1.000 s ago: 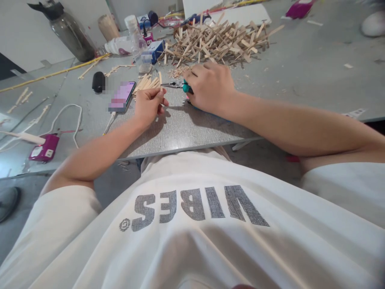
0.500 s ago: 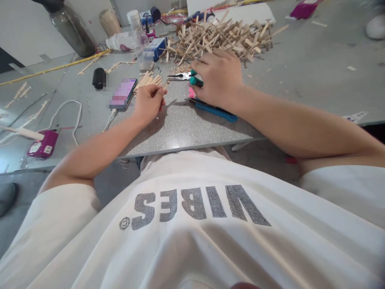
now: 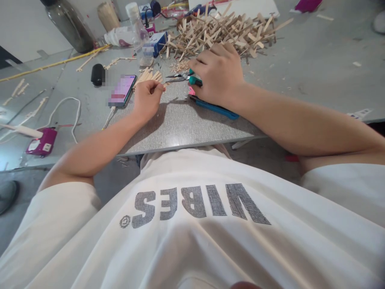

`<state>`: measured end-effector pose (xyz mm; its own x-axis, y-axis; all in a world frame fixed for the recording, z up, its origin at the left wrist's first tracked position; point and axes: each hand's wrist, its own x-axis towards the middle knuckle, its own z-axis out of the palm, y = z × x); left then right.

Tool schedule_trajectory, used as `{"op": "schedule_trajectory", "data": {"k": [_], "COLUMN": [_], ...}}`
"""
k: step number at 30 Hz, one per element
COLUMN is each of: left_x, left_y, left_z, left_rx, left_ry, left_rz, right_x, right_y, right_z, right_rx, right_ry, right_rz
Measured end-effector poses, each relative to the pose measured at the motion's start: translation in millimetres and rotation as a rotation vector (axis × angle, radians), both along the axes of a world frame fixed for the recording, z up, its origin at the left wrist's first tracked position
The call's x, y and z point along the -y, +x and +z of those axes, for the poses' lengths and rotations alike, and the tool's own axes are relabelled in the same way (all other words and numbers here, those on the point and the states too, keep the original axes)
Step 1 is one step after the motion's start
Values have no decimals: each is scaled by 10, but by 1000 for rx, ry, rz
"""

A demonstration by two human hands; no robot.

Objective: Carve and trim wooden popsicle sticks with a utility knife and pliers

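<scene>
Grey table [image 3: 177, 128], scuffed. Pliers [image 3: 180, 76] on it? No, in the right hand [image 3: 221, 76], above the tabletop: slim metal nose, green grips, fingers curled round them. Left hand [image 3: 148, 98]: thumb and fingertips pinched together (can't tell on what), beside pale wooden sticks [image 3: 147, 76].

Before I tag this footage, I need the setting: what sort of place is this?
Probably a craft workbench: green-handled pliers, a blue cutter and a heap of wooden sticks.
</scene>
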<state>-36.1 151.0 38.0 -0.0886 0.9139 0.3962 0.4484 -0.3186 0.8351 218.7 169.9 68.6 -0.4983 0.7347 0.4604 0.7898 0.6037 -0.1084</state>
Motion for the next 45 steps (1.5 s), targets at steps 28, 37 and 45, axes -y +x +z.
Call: {"op": "schedule_trajectory", "data": {"k": [28, 37, 45], "left_x": [115, 49, 256], "left_y": [64, 77, 123], "left_z": [-15, 179, 432], "left_rx": [0, 545, 648], "left_ry": [103, -454, -601], "left_rz": [20, -99, -234], "right_x": [265, 285, 286], "right_y": [-138, -89, -30], "right_z": [117, 228, 196], "right_rx": [110, -13, 30], "right_ry": [-59, -85, -100], "right_rz": [-68, 1, 19]}}
